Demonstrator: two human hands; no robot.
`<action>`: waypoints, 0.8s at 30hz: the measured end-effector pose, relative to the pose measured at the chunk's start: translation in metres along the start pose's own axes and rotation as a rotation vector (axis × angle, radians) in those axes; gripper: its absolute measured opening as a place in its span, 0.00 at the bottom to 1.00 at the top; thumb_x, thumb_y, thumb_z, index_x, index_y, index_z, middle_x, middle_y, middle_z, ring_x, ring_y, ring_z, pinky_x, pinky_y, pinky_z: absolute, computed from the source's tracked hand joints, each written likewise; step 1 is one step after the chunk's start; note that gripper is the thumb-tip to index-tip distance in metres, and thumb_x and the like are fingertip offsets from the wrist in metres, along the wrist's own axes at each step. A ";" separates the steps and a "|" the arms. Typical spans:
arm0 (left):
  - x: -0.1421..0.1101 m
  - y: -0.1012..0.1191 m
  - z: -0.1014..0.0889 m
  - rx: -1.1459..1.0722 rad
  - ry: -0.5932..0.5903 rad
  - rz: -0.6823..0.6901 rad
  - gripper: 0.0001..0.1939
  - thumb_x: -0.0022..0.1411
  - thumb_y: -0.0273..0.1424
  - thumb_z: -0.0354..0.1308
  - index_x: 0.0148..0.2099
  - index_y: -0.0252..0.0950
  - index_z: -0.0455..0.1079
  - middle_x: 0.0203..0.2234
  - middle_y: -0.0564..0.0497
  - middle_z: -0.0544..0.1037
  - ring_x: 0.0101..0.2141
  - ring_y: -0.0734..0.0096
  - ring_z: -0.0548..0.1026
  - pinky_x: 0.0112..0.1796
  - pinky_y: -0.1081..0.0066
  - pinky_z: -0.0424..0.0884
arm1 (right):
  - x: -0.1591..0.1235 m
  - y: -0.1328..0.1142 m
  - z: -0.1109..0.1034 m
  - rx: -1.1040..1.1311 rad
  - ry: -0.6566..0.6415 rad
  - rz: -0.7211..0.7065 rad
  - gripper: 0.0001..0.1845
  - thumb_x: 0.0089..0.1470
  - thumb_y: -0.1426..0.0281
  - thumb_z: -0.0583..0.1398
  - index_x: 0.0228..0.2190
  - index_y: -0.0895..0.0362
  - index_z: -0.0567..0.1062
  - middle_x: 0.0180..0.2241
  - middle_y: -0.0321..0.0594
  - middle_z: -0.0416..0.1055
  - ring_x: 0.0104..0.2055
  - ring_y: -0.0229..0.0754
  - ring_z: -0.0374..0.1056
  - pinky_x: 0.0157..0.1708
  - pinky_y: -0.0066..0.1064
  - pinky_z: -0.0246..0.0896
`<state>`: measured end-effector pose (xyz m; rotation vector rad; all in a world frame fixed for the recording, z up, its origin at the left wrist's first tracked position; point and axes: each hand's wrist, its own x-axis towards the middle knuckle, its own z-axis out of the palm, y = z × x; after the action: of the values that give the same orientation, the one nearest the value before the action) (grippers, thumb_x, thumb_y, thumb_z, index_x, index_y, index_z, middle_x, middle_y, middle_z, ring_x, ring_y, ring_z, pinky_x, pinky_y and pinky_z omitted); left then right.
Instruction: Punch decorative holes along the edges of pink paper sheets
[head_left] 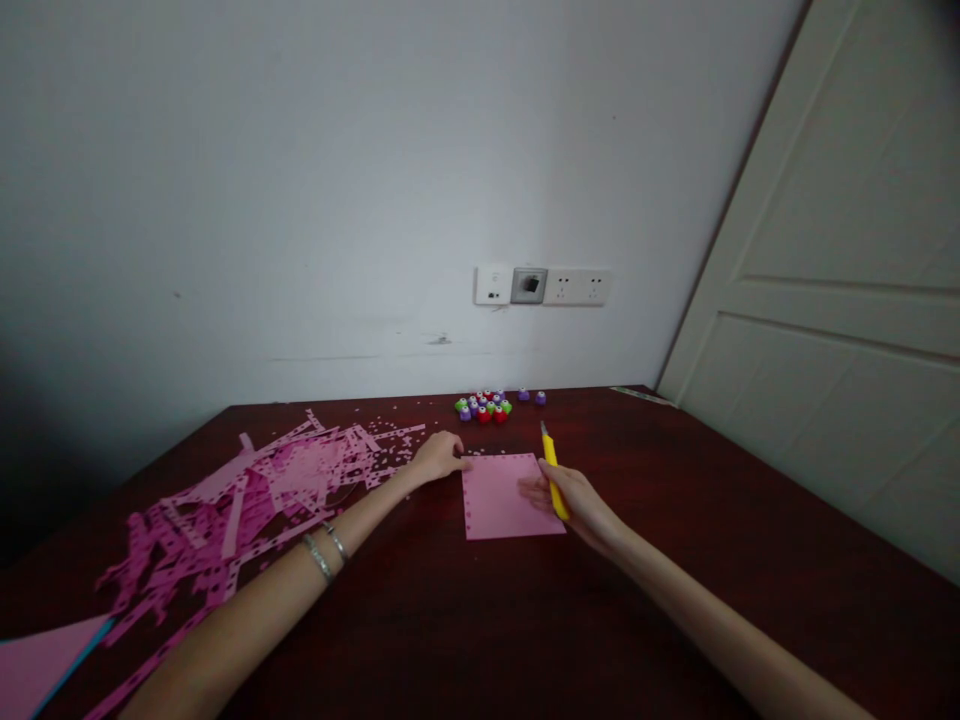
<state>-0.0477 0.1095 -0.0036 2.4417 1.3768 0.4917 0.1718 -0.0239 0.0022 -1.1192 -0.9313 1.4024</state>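
A square pink sheet of paper point(495, 500) lies flat on the dark red-brown table, with small punched shapes along its top and left edges. My left hand point(439, 457), with bracelets on the wrist, is at the sheet's upper left corner. Its thumb touches that corner, and a gap shows between thumb and bent fingers. Held in my right hand point(581, 497) is a yellow utility knife point(551, 452), its blade end pointing up and away. The fingers of this hand stretch over the right part of the sheet.
Pink paper strips and punched scraps point(292, 480) are heaped on the left. Several small purple, red and green craft punches point(484, 407) stand near the wall. A pink and blue paper stack point(45, 665) lies at the near left corner. Wall sockets point(576, 287) are above the table.
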 end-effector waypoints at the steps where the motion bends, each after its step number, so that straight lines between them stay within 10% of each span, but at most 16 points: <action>1: 0.000 0.000 0.001 0.005 -0.010 -0.001 0.16 0.45 0.40 0.62 0.34 0.35 0.72 0.31 0.48 0.74 0.33 0.66 0.71 0.31 0.73 0.62 | 0.001 0.003 0.000 -0.004 -0.013 0.003 0.14 0.49 0.59 0.60 0.25 0.58 0.69 0.29 0.47 0.75 0.32 0.43 0.72 0.36 0.34 0.66; 16: 0.009 0.011 0.003 -0.342 -0.027 -0.067 0.05 0.49 0.30 0.58 0.27 0.32 0.70 0.23 0.50 0.75 0.28 0.70 0.72 0.30 0.73 0.66 | 0.012 0.023 -0.006 -0.209 -0.060 -0.127 0.18 0.45 0.54 0.60 0.26 0.58 0.72 0.30 0.45 0.74 0.33 0.45 0.70 0.31 0.34 0.65; 24: -0.009 0.041 -0.080 -0.818 0.001 -0.075 0.12 0.53 0.34 0.55 0.38 0.33 0.66 0.28 0.49 0.72 0.25 0.77 0.68 0.25 0.76 0.62 | -0.015 -0.039 -0.017 -0.158 -0.008 -0.293 0.17 0.48 0.56 0.58 0.25 0.59 0.68 0.22 0.38 0.70 0.19 0.33 0.63 0.22 0.29 0.61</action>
<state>-0.0556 0.0881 0.0838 1.7134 0.9805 0.8350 0.1980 -0.0345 0.0371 -1.0443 -1.1766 1.1109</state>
